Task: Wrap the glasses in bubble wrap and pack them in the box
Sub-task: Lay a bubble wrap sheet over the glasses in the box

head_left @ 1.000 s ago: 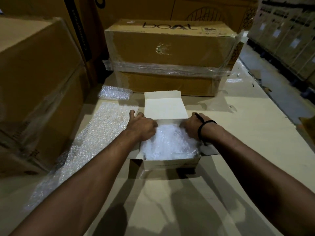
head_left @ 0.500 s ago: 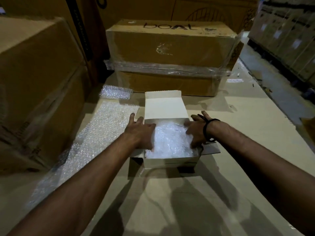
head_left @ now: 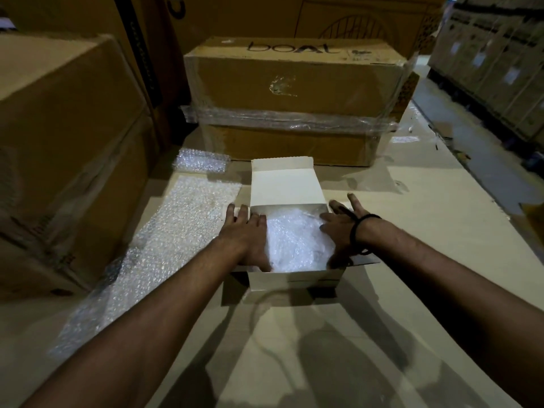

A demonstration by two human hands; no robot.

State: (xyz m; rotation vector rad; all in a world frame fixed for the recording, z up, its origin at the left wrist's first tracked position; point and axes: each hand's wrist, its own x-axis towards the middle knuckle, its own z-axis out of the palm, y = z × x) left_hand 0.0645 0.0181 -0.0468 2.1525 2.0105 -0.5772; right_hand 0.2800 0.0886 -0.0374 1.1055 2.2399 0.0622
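Two bare forearms reach forward from the bottom edge over a pale work surface (head_left: 426, 231). Just beyond them sits a small white box (head_left: 294, 280), open at the top, with a bubble-wrapped bundle (head_left: 294, 240) filling its inside; no glass shows through the wrap. The left hand (head_left: 245, 234) lies flat with straight fingers along the box's left edge, its palm against the bundle. The right hand (head_left: 338, 228), fingers spread, rests on the bundle's right side. The bundle lies between the two hands. It is probably light, springy, a little slippery and breakable, best cupped from both sides without squeezing. The lid (head_left: 287, 184) stands open behind. A bubble wrap sheet (head_left: 176, 231) lies to the left, and a brown carton (head_left: 294, 83) stands farthest away.
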